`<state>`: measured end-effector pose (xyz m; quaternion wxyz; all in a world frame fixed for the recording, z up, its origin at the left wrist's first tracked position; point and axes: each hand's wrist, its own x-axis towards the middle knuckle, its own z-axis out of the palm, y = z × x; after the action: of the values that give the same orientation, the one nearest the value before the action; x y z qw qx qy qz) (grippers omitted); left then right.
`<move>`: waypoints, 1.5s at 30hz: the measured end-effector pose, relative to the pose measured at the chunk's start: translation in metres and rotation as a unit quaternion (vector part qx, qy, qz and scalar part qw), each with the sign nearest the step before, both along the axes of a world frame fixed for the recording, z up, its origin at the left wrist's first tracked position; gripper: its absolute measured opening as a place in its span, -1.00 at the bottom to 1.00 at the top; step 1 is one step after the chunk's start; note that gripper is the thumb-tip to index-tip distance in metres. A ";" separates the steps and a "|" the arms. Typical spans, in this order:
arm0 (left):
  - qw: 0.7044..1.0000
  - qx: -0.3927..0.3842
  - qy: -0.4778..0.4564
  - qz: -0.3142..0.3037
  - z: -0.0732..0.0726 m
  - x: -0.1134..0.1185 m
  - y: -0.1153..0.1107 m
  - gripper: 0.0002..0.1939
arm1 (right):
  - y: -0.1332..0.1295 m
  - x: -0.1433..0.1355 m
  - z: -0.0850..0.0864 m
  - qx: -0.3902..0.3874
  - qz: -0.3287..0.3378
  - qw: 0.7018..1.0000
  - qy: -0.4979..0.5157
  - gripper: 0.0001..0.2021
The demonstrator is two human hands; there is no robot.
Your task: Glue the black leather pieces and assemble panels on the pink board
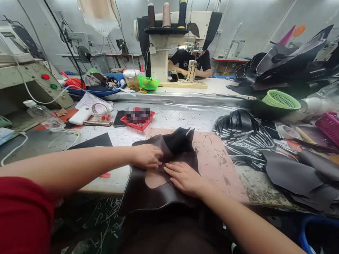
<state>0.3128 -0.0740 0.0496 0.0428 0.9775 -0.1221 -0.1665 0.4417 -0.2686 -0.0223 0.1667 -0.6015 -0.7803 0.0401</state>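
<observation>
A dark brown leather piece (148, 199) with a rounded opening lies over the front edge of the table, partly on a pinkish cutting mat (219, 165). My left hand (148, 156) rests on it near the centre, fingers curled and pressed together; whatever may be between the fingertips is too small to name. Flat on the leather just to the right is my right hand (184, 178), its fingers stretched out toward the left fingertips. Beyond both hands, a black flap of the material (178, 141) stands folded up.
A red basket (137, 121) and a phone (119, 119) lie behind the leather. Black strips (238, 123) and stacked grey pieces (299, 176) are at right. A bottle (45, 114) lies left. Behind the sewing machine (161, 60) sits a person (205, 63).
</observation>
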 end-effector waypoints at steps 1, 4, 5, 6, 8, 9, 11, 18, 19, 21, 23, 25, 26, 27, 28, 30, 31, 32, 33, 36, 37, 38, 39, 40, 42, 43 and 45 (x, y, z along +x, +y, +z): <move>1.000 -0.020 -0.008 -0.017 -0.007 -0.005 0.008 -0.66 | 0.001 0.000 0.000 0.001 0.002 1.000 0.000 -0.60; 0.999 -0.045 -0.028 0.010 -0.035 -0.029 0.016 -0.58 | 0.002 -0.001 0.000 -0.006 0.001 1.000 0.002 -0.60; 0.997 -0.034 -0.047 0.041 -0.045 -0.038 0.012 -0.57 | 0.002 -0.002 -0.001 -0.010 -0.004 1.000 0.003 -0.60; 0.994 -0.014 -0.070 0.080 -0.055 -0.047 0.005 -0.57 | 0.002 -0.002 -0.002 -0.014 -0.012 1.000 0.005 -0.59; 0.979 0.030 -0.126 0.159 -0.069 -0.062 -0.016 -0.55 | 0.001 -0.003 -0.004 -0.021 -0.024 0.999 0.009 -0.59; 0.969 0.045 -0.152 0.187 -0.071 -0.066 -0.027 -0.55 | 0.001 -0.003 -0.005 -0.024 -0.025 0.999 0.011 -0.59; 0.958 0.058 -0.179 0.217 -0.069 -0.068 -0.045 -0.55 | 0.000 -0.003 -0.005 -0.025 -0.022 0.999 0.010 -0.59; 0.985 0.015 -0.144 0.089 -0.041 -0.040 -0.020 -0.59 | 0.012 0.008 -0.003 0.033 0.005 0.998 0.048 -0.67; 0.987 0.000 -0.145 0.066 -0.044 -0.041 -0.014 -0.59 | 0.013 0.009 -0.004 0.047 0.012 0.998 0.049 -0.68; 0.987 -0.013 -0.148 0.061 -0.053 -0.046 -0.012 -0.57 | 0.015 0.012 -0.007 0.068 0.026 0.996 0.042 -0.68; 0.981 0.009 -0.158 0.112 -0.066 -0.054 -0.024 -0.54 | 0.015 0.012 -0.009 0.080 0.031 0.996 0.036 -0.66; 0.963 0.052 -0.188 0.188 -0.078 -0.062 -0.046 -0.49 | 0.015 0.011 -0.010 0.081 0.031 0.996 0.038 -0.65; 0.949 0.074 -0.210 0.224 -0.082 -0.065 -0.057 -0.47 | 0.015 0.011 -0.010 0.076 0.033 0.996 0.039 -0.64; 0.936 0.087 -0.231 0.249 -0.085 -0.066 -0.067 -0.48 | 0.015 0.010 -0.010 0.069 0.035 0.996 0.040 -0.63; 0.927 0.092 -0.246 0.268 -0.085 -0.066 -0.076 -0.52 | 0.015 0.010 -0.009 0.061 0.037 0.997 0.038 -0.62; 0.922 0.088 -0.244 0.288 -0.080 -0.062 -0.083 -0.57 | 0.016 0.010 -0.008 0.051 0.037 0.998 0.025 -0.60; 0.924 0.085 -0.234 0.290 -0.075 -0.060 -0.082 -0.59 | 0.016 0.009 -0.008 0.047 0.035 0.998 0.016 -0.58; 0.928 0.081 -0.224 0.286 -0.070 -0.058 -0.080 -0.59 | 0.015 0.009 -0.008 0.044 0.032 0.999 0.005 -0.58; 0.933 0.076 -0.218 0.275 -0.066 -0.057 -0.076 -0.59 | 0.014 0.008 -0.009 0.042 0.029 0.999 -0.005 -0.57; 0.954 0.052 -0.221 0.197 -0.061 -0.057 -0.064 -0.55 | 0.005 0.001 -0.008 0.039 0.012 0.999 -0.023 -0.57; 0.960 0.044 -0.218 0.167 -0.062 -0.058 -0.062 -0.54 | 0.002 -0.003 -0.008 0.040 0.004 0.999 -0.026 -0.57; 0.966 0.042 -0.212 0.143 -0.064 -0.060 -0.061 -0.53 | -0.002 -0.006 -0.008 0.041 -0.004 0.999 -0.028 -0.56; 0.970 0.044 -0.204 0.128 -0.067 -0.061 -0.062 -0.52 | -0.005 -0.009 -0.007 0.042 -0.012 0.999 -0.031 -0.56; 0.971 0.051 -0.198 0.125 -0.070 -0.063 -0.065 -0.52 | -0.008 -0.012 -0.007 0.041 -0.021 0.998 -0.033 -0.56; 0.965 0.069 -0.206 0.147 -0.079 -0.064 -0.073 -0.51 | -0.012 -0.015 -0.007 0.036 -0.036 0.998 -0.037 -0.56; 0.958 0.078 -0.217 0.168 -0.083 -0.065 -0.079 -0.51 | -0.012 -0.016 -0.007 0.034 -0.045 0.998 -0.040 -0.55; 0.942 0.090 -0.247 0.210 -0.088 -0.064 -0.090 -0.51 | -0.013 -0.016 -0.008 0.035 -0.064 0.996 -0.048 -0.53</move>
<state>0.2487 -0.1637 -0.0387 -0.0429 0.9912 0.0943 0.0823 0.4260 -0.2813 -0.0304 0.1518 -0.6454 -0.7482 -0.0267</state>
